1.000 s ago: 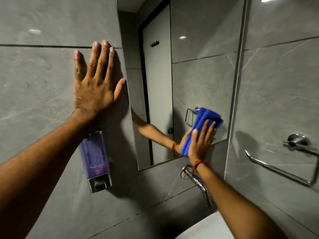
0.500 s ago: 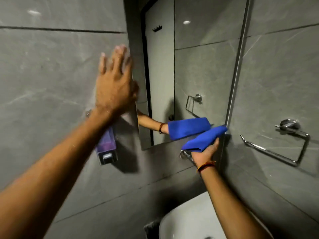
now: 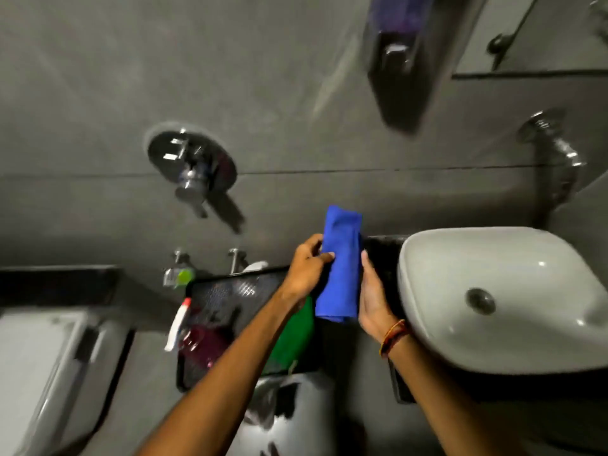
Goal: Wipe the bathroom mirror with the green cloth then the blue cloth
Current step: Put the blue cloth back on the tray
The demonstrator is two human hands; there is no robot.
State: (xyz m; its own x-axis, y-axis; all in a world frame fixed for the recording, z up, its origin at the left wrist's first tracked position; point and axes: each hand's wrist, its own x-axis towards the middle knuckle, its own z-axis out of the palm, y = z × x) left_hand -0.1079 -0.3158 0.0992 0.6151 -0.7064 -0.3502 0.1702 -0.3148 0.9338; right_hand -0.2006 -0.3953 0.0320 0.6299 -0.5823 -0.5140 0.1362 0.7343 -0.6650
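Note:
The blue cloth (image 3: pixel 340 261), folded into a long strip, is held upright between both hands, above a black mesh basket (image 3: pixel 230 291). My left hand (image 3: pixel 306 268) pinches its left edge. My right hand (image 3: pixel 373 297) supports its right side from below. The green cloth (image 3: pixel 292 340) lies in the basket, partly hidden under my left forearm. Only the lower left corner of the mirror (image 3: pixel 533 34) shows at the top right.
A white basin (image 3: pixel 513 297) sits right of my hands, with a chrome tap (image 3: pixel 556 149) above it. A soap dispenser (image 3: pixel 394 37) hangs on the grey wall. A shower mixer (image 3: pixel 190 166) is on the left. A spray bottle (image 3: pixel 177 324) lies in the basket. A toilet (image 3: pixel 36 366) stands far left.
My view has dropped from the mirror to the basket and basin. My right hand brought the blue cloth down off the mirror. My left hand left the wall and took hold of the cloth.

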